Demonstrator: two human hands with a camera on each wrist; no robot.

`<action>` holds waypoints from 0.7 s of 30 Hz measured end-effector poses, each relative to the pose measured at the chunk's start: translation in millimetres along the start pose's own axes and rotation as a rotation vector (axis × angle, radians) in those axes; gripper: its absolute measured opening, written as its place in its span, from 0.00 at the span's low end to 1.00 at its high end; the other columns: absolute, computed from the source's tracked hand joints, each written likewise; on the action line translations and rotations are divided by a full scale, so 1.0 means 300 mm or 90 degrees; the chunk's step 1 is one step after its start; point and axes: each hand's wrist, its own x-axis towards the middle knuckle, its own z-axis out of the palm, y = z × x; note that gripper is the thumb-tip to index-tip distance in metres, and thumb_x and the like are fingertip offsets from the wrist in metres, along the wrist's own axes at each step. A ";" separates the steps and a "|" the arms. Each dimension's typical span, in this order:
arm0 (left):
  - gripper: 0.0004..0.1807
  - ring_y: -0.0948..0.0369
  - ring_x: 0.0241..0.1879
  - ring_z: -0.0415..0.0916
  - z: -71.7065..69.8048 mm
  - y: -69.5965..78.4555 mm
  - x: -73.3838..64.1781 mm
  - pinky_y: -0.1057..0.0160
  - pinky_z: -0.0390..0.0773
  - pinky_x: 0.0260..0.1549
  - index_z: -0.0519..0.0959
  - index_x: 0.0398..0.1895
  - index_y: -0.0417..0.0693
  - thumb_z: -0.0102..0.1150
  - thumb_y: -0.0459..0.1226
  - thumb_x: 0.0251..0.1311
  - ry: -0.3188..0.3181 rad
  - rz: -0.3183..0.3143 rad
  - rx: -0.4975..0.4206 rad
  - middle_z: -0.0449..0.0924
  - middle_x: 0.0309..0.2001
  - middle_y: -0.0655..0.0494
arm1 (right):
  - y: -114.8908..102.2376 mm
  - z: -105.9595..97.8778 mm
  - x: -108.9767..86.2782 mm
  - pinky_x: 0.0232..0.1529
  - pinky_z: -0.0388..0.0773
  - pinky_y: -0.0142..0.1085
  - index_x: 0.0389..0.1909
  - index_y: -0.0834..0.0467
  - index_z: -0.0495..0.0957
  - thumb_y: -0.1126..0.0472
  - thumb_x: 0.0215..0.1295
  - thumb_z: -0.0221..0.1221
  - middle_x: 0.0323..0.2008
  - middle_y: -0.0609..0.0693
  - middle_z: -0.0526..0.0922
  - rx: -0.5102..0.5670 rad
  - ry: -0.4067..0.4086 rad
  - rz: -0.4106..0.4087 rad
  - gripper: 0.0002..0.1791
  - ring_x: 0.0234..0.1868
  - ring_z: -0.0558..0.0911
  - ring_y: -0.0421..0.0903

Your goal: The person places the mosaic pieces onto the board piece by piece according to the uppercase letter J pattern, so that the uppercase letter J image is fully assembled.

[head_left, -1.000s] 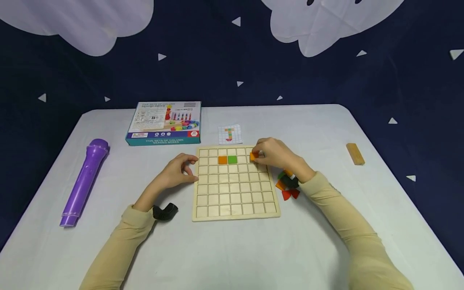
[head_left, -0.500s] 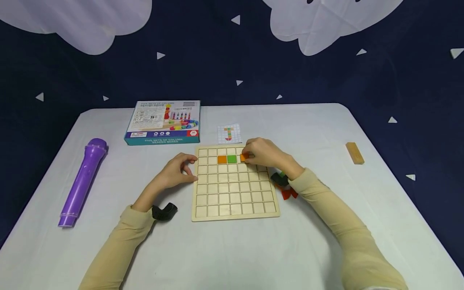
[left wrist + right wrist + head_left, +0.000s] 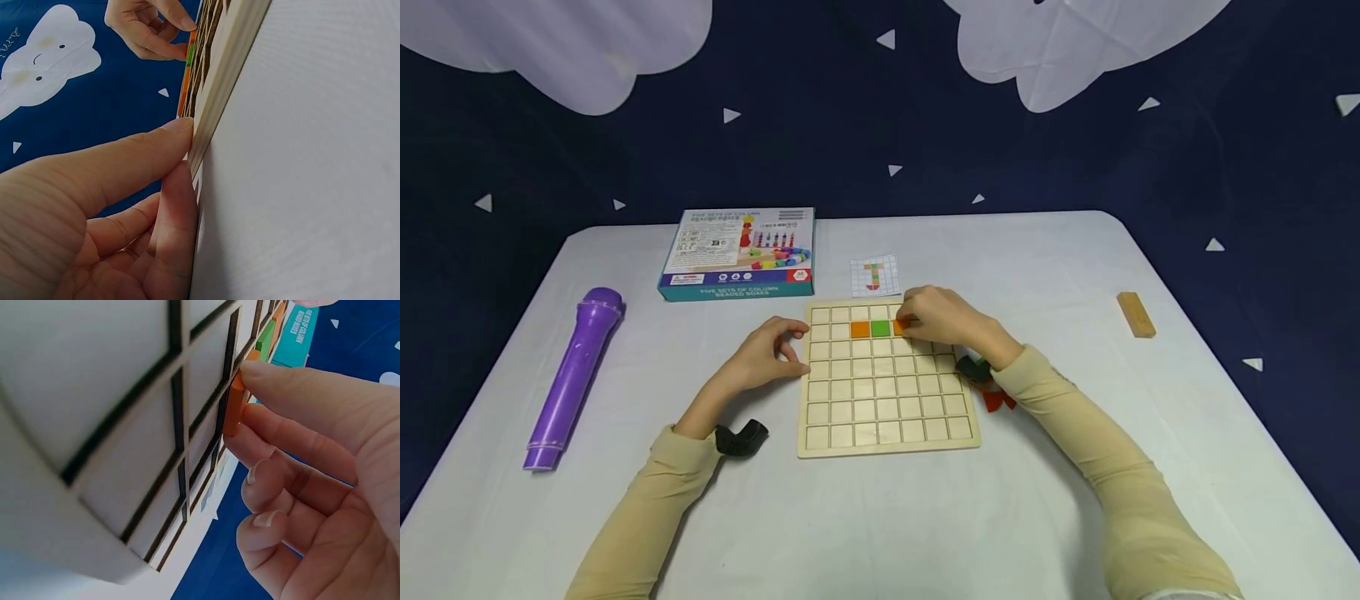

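Observation:
My left hand (image 3: 767, 357) rests against the left edge of a pale wooden grid board (image 3: 850, 412), thumb and index fingertips apart along that edge. In the left wrist view the thumb (image 3: 137, 150) touches the board's side. My right hand (image 3: 947, 317) pinches an orange square tile (image 3: 234, 403) between thumb and fingers at the board's second row from the back. To its left in that row lie a green tile (image 3: 880, 328) and another orange tile (image 3: 860, 330). The right hand partly covers the pinched tile in the head view.
Red pieces (image 3: 997, 401) lie right of the board, with others partly hidden by the right wrist's black camera mount. Behind the board are a pattern card (image 3: 874, 276) and a box (image 3: 737, 254). A purple tube (image 3: 574, 379) lies left, a wooden block (image 3: 1136, 315) right.
My right hand has moved left along the row with the orange tile, bringing it beside the green tile. The left hand keeps its place at the board's edge.

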 end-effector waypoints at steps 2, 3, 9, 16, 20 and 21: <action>0.33 0.63 0.30 0.74 -0.001 0.002 -0.001 0.70 0.68 0.31 0.69 0.58 0.34 0.69 0.31 0.46 0.001 0.001 0.001 0.70 0.50 0.41 | 0.000 0.001 0.002 0.39 0.78 0.36 0.38 0.58 0.85 0.61 0.57 0.64 0.35 0.51 0.83 0.003 0.002 -0.003 0.09 0.36 0.80 0.44; 0.33 0.63 0.30 0.74 -0.001 0.003 -0.001 0.70 0.68 0.31 0.69 0.58 0.34 0.69 0.31 0.46 0.001 0.001 0.001 0.70 0.50 0.41 | 0.000 0.002 0.002 0.39 0.78 0.36 0.38 0.59 0.85 0.61 0.57 0.64 0.35 0.51 0.83 0.004 0.002 -0.004 0.09 0.36 0.80 0.44; 0.32 0.63 0.30 0.74 -0.001 0.003 -0.001 0.70 0.68 0.32 0.69 0.58 0.34 0.69 0.31 0.46 0.001 0.000 0.005 0.70 0.49 0.41 | -0.002 0.004 0.008 0.41 0.78 0.37 0.37 0.59 0.85 0.61 0.57 0.64 0.36 0.52 0.83 0.014 -0.002 -0.003 0.08 0.37 0.80 0.44; 0.33 0.64 0.30 0.74 -0.001 -0.003 0.000 0.70 0.67 0.31 0.69 0.57 0.34 0.69 0.32 0.46 0.001 0.007 0.006 0.70 0.49 0.42 | -0.004 0.004 0.010 0.42 0.78 0.37 0.38 0.60 0.84 0.62 0.57 0.64 0.36 0.53 0.83 0.028 -0.002 -0.009 0.09 0.38 0.80 0.45; 0.32 0.64 0.29 0.74 0.000 -0.004 -0.001 0.70 0.67 0.31 0.69 0.57 0.34 0.69 0.32 0.46 0.002 0.013 0.003 0.70 0.49 0.42 | -0.003 0.000 0.010 0.41 0.77 0.36 0.39 0.62 0.84 0.62 0.57 0.64 0.36 0.53 0.83 0.041 -0.005 -0.016 0.10 0.37 0.80 0.45; 0.32 0.64 0.29 0.74 0.000 -0.003 -0.001 0.70 0.67 0.31 0.69 0.57 0.34 0.69 0.32 0.46 0.002 0.012 0.002 0.70 0.49 0.42 | -0.002 -0.002 0.009 0.41 0.78 0.36 0.39 0.62 0.84 0.63 0.56 0.64 0.36 0.54 0.83 0.048 -0.003 -0.017 0.10 0.37 0.80 0.45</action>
